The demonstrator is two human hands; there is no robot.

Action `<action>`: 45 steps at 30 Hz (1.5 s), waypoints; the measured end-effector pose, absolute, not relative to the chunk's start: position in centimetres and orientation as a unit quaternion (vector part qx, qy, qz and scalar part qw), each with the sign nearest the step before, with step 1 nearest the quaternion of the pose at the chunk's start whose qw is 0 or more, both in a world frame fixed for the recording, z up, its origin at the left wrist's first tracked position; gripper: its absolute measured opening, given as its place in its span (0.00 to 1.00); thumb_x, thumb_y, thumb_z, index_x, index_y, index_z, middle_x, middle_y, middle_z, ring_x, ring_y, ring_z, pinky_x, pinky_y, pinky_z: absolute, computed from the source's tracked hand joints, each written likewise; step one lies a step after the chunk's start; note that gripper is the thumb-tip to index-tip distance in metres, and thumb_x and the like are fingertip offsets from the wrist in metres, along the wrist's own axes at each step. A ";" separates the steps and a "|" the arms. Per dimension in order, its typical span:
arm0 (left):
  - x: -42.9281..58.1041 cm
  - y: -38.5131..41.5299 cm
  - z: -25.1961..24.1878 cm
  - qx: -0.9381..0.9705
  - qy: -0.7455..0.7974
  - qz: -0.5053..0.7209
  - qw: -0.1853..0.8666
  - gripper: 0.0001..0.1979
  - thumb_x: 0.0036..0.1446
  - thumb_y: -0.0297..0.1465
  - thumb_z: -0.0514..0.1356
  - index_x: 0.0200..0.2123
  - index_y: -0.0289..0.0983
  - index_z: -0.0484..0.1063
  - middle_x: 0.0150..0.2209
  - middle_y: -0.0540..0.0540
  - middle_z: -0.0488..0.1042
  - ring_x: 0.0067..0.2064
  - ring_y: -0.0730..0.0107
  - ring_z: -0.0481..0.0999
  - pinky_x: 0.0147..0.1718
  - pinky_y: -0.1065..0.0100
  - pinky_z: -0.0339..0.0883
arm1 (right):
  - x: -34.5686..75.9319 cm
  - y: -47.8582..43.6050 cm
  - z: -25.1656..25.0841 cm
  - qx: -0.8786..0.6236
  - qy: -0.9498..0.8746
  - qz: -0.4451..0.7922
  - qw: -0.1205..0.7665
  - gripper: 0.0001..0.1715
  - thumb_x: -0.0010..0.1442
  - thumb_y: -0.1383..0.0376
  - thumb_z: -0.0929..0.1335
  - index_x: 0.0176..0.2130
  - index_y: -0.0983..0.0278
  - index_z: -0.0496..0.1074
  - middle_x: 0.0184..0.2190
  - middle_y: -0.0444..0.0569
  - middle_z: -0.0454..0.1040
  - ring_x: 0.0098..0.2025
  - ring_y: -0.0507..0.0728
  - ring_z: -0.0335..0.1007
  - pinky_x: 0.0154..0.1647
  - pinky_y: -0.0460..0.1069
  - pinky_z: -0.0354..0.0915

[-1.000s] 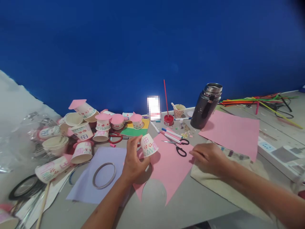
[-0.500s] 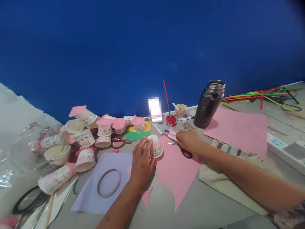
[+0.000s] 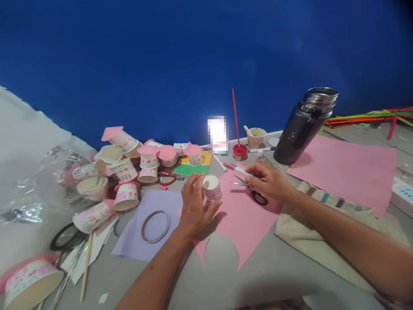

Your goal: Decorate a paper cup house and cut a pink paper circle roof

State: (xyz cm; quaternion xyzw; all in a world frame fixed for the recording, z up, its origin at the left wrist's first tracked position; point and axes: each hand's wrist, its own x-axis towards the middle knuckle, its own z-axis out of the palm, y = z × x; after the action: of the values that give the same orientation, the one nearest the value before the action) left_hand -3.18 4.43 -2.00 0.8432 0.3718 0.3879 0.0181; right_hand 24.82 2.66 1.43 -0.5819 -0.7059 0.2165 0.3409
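L hand (image 3: 200, 206) grasping a tapered white paper cup (image 3: 213, 191), base up, matte wall w/ felt-tip drawings; cup's approx. mid-table, over the L edge of a smooth pink paper sheet (image 3: 247, 228) w/ curved cut-outs. R hand (image 3: 263, 178) pinching a slim white plastic marker (image 3: 238, 168), pink-ended, near black-handled scissors (image 3: 260, 198). Nubby cream towel (image 3: 301, 234) under R forearm; flat grey ring (image 3: 143, 228) on lilac paper (image 3: 129, 234), L side.

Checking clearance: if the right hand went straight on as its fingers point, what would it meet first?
Past the pink-ended marker the right hand holds, probably the white marker lying just left, though depth is unclear.
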 end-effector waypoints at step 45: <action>-0.1 -0.3 0.9 0.901 0.388 0.117 0.151 0.14 0.72 0.32 0.52 0.45 0.39 0.78 0.39 0.44 0.83 0.38 0.62 0.81 0.37 0.66 0.70 | 24.0 2.1 1.5 -0.386 -0.371 0.590 0.604 0.16 0.49 0.55 0.80 0.28 0.63 0.77 0.16 0.41 0.69 0.16 0.46 0.55 0.18 0.44 0.50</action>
State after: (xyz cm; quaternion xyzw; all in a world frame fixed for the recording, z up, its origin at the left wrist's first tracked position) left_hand -0.14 -0.31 0.86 0.9015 0.3883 0.1171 0.1512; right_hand 24.02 2.10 1.51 -0.3864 -0.3714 0.5902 0.6036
